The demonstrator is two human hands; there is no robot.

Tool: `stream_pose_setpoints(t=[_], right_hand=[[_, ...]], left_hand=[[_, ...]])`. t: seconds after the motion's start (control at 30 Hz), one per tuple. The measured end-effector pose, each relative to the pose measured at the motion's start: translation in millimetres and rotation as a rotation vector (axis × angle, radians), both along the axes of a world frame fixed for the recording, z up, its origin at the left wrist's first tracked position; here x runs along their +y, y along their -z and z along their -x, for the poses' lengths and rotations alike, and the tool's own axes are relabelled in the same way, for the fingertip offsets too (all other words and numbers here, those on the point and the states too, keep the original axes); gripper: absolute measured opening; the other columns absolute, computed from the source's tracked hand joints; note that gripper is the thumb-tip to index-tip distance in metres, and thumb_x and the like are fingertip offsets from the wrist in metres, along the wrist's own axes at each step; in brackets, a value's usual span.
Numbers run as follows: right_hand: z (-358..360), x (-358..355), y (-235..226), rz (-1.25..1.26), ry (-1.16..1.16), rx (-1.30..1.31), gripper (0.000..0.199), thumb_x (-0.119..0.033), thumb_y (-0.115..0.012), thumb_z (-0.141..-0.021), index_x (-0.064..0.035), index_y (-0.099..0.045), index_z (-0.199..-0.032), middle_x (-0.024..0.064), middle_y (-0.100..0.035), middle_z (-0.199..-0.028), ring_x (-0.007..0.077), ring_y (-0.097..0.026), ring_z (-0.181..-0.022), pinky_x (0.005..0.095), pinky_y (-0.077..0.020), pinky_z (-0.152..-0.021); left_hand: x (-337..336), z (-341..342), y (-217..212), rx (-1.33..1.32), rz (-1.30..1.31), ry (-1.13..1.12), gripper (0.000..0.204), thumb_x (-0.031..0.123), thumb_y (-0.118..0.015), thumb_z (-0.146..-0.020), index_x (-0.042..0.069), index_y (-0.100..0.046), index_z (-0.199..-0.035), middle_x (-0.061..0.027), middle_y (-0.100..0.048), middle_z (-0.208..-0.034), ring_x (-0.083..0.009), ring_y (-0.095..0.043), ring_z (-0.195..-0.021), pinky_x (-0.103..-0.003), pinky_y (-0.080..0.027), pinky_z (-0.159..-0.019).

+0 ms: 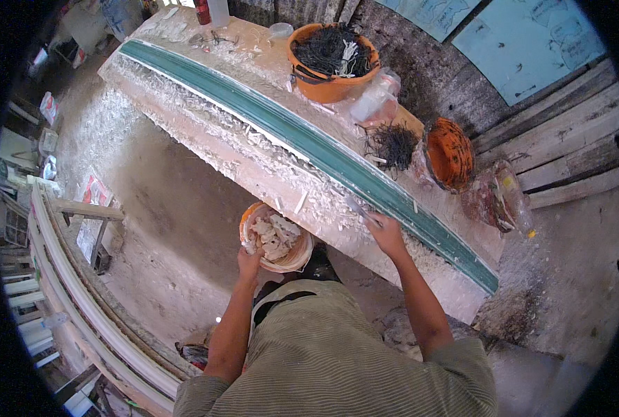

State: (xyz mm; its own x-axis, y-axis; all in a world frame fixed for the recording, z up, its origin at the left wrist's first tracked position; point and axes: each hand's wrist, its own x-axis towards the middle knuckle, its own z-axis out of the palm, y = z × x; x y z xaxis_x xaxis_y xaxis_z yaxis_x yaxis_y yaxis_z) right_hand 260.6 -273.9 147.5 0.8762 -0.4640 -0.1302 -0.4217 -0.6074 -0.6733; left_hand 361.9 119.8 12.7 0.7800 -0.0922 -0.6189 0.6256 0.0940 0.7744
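Note:
My left hand [249, 258] is closed on the rim of an orange bucket [304, 261], which holds lumps of off-white plaster [274, 236]. The bucket sits by the near edge of the workbench, in front of my legs. Over the bench my right hand [386, 233] grips a small grey flat-bladed scraper [355, 206], its blade pointing to the upper left, close to the plaster scraps. Beside the blade runs a long green mould [254, 104] lying lengthwise on the bench [205, 156]. White plaster residue lines its edges.
At the bench's back stand an orange tub [316, 89] of dark fibre strands, a clear plastic bag [379, 97], a dark fibre bundle [393, 144] and a stained orange bucket [450, 154] on its side. Long pale mouldings [80, 292] rest on a rack at the left.

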Motion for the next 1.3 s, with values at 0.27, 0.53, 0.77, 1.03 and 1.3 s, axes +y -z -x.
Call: stream_pose_setpoints(t=[0.27, 0.53, 0.77, 1.03, 1.3], right_hand=[[25.8, 1.8, 36.5, 0.357, 0.119, -0.115, 0.025, -0.019, -0.074, -0.089, -0.0076, -0.076, -0.110, 0.0197, -0.072, -0.105, 0.0383, -0.070, -0.094, 0.0431, -0.0564, -0.082], [19.4, 30.7, 20.1, 0.240, 0.063, 0.014, 0.025, -0.017, -0.072, -0.090, -0.0094, -0.074, -0.115, 0.0167, -0.070, -0.099, 0.0369, -0.070, -0.082, 0.0423, -0.0579, -0.071], [-12.2, 21.4, 26.2, 0.263, 0.052, -0.230, 0.026, -0.018, -0.069, -0.092, -0.0080, -0.072, -0.116, 0.0163, -0.070, -0.100, 0.0376, -0.070, -0.082, 0.0410, -0.0580, -0.072], [-45.7, 48.9, 26.3, 0.182, 0.053, -0.054, 0.027, -0.021, -0.069, -0.092, -0.0091, -0.072, -0.117, 0.0151, -0.069, -0.097, 0.0351, -0.070, -0.079, 0.0422, -0.0575, -0.069], [-99.7, 65.7, 22.2, 0.255, -0.059, -0.368, 0.027, -0.017, -0.070, -0.091, -0.0090, -0.072, -0.117, 0.0158, -0.069, -0.095, 0.0355, -0.069, -0.085, 0.0428, -0.0576, -0.076]], left_hand=[[2.8, -24.1, -9.5, 0.090, 0.021, -0.079, 0.052, -0.003, -0.071, -0.077, -0.005, -0.056, -0.127, -0.0145, -0.068, -0.116, -0.0255, -0.068, -0.101, -0.037, -0.056, -0.087], [0.1, -62.1, -37.6, 0.142, -0.085, 0.005, 0.049, 0.001, -0.071, -0.080, -0.003, -0.056, -0.126, -0.0139, -0.067, -0.115, -0.0256, -0.070, -0.095, -0.038, -0.059, -0.078], [-3.3, -80.9, -35.2, 0.164, -0.238, -0.005, 0.051, 0.002, -0.072, -0.080, -0.002, -0.054, -0.127, -0.0163, -0.067, -0.113, -0.0262, -0.071, -0.090, -0.037, -0.061, -0.070], [1.0, -104.9, -39.5, 0.144, -0.188, 0.101, 0.052, 0.000, -0.072, -0.080, -0.002, -0.054, -0.129, -0.0160, -0.068, -0.113, -0.0274, -0.071, -0.094, -0.039, -0.060, -0.078], [22.6, -129.2, -29.8, 0.173, -0.158, 0.196, 0.052, 0.000, -0.073, -0.080, -0.005, -0.055, -0.128, -0.0168, -0.069, -0.113, -0.0283, -0.071, -0.096, -0.039, -0.060, -0.082]])
